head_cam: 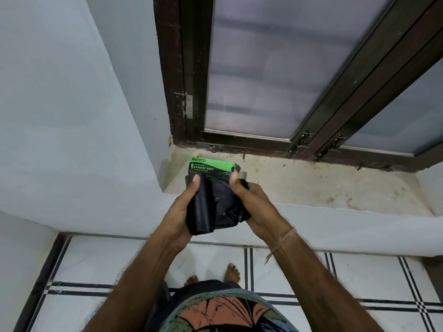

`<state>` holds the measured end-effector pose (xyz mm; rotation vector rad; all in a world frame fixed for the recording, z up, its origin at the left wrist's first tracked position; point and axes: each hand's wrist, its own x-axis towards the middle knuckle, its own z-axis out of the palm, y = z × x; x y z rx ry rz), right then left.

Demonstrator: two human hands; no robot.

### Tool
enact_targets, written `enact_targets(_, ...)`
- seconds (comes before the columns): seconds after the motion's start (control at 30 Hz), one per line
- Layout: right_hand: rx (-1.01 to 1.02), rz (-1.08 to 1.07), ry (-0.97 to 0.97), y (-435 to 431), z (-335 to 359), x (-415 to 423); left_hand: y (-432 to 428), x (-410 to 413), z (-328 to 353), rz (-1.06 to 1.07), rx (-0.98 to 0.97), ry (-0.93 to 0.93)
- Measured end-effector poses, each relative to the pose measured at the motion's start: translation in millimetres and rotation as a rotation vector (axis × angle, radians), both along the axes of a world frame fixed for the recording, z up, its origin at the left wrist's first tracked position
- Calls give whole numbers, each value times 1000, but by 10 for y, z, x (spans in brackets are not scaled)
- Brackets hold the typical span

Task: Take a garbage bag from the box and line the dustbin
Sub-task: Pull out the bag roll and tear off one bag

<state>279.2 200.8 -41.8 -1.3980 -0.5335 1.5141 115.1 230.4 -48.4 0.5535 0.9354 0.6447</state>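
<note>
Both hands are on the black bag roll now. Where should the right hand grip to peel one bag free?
Grip the loose crumpled end of the black bag roll, on its right side, coming in from the right as the right hand does now. The left hand clamps the tightly wound part, so only the right flap is free to pull sideways, probably unrolling cleanly.

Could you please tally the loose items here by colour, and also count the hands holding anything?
Black: 1, roll of garbage bags
Green and black: 1, garbage bag box on the sill
Hands: 2, left hand, right hand
Total: 4
</note>
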Motion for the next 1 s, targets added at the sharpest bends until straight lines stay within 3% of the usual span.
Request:
enact_targets(0.3,-64,-63,-186,2,6,32,-5,-16,-28,77,-42,-22)
enact_targets(0.63,-50,-150,-246,25,-112,64,-31,11,-50,81,-9,8)
enact_targets(0.83,18,-17,16,-28,-60,56,-23,22,-58,29,14,5)
enact_targets(1.0,-39,-77,-18,-21,-50,58,-30,19,-68,48,0,8)
